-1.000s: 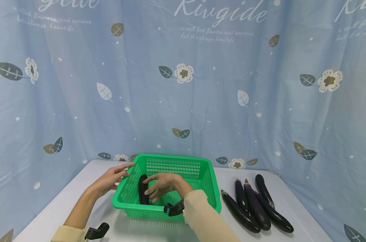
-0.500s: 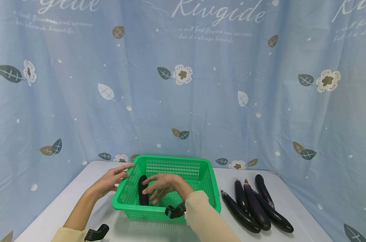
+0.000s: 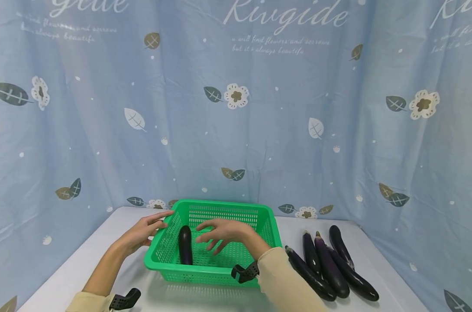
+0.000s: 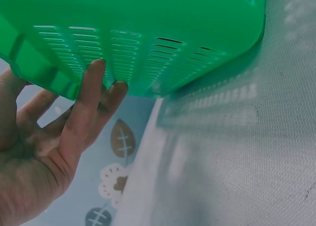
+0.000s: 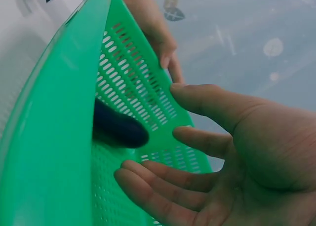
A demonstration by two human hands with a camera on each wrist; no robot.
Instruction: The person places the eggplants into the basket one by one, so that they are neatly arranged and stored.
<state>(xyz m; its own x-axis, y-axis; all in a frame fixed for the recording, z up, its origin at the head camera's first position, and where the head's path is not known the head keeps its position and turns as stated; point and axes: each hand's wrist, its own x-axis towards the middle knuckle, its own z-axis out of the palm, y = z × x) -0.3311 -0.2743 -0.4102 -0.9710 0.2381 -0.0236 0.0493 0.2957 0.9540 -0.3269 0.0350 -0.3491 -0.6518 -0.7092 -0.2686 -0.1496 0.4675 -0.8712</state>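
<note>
A dark purple eggplant (image 3: 185, 246) lies lengthwise along the left side inside the green plastic basket (image 3: 216, 269). My left hand (image 3: 144, 232) rests against the basket's left side, one finger reaching over the rim and others touching the outer wall, as the left wrist view also shows. Over the basket's middle hovers my right hand (image 3: 228, 234), fingers spread and holding nothing, just right of the eggplant. In the right wrist view, the eggplant (image 5: 121, 127) is apart from the right fingertips; its near end is partly hidden by the basket wall.
Several more eggplants (image 3: 331, 268) lie grouped on the white table (image 3: 376, 251) to the right of the basket. A blue patterned curtain (image 3: 282, 130) hangs behind and at both sides.
My right hand has let go of the eggplant, lifting and drawing back to the right. The eggplant stays in the basket. My left hand has kept its place on the rim.
</note>
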